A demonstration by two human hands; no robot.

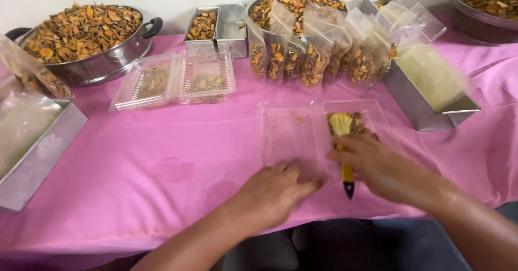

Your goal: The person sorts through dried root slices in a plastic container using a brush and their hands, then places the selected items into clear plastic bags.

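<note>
Two hands: left hand [272, 192] flat on the clear clamshell tray [294, 139], right hand [375, 166] clamped around a half-hidden yellow brush [341, 125].

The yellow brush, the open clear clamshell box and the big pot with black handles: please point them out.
yellow brush [341, 124], head view, on its bristles.
open clear clamshell box [288, 136], head view, on its bare left half.
big pot [105, 60], head view, on its steel wall.
</note>
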